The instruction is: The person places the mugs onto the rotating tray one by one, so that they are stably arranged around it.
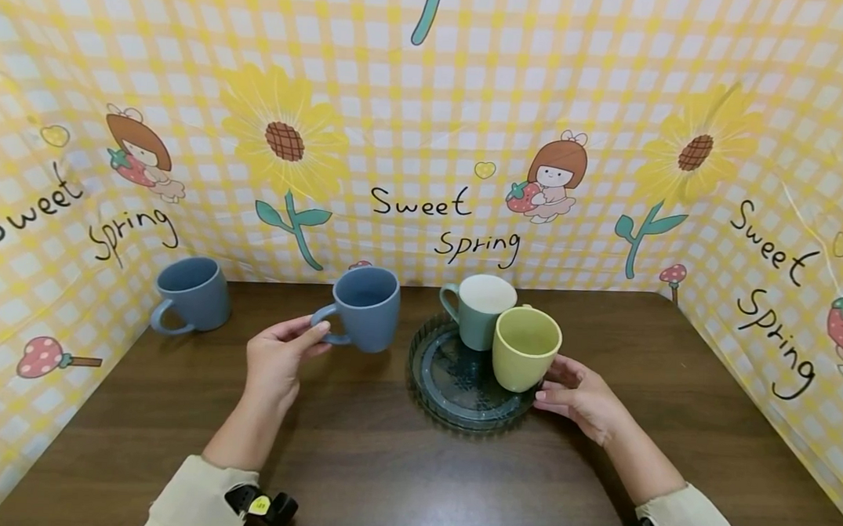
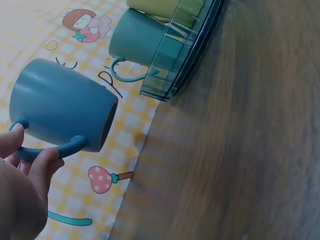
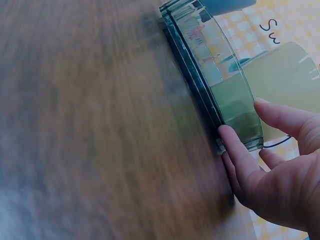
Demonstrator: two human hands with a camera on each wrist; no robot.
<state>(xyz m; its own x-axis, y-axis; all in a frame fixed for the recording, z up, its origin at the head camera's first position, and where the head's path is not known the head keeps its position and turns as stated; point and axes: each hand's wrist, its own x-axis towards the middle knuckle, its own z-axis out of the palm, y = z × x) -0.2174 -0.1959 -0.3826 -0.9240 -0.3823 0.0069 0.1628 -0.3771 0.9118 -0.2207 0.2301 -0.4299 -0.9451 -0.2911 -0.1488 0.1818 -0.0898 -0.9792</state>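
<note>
My left hand (image 1: 276, 359) pinches the handle of a blue mug (image 1: 377, 312) between thumb and fingers. The mug is upright, left of a round, dark see-through tray (image 1: 451, 398) with a fluted rim. In the left wrist view, the mug's side (image 2: 62, 102) faces the camera. On the tray stand a green mug (image 1: 477, 324) with a white inside and, nearer me, a yellow-green mug (image 1: 523, 362). My right hand (image 1: 585, 396) grips the tray's right edge beside the yellow-green mug. In the right wrist view, its fingertips (image 3: 227, 134) lie against the tray's base and rim.
A second blue mug (image 1: 194, 294) stands at the back left of the brown wooden table (image 1: 384, 465), handle towards me. Yellow checked cloth (image 1: 428, 122) with printed flowers hangs along the back and both sides. Black wrist cameras (image 1: 262, 507) are strapped over light sleeves.
</note>
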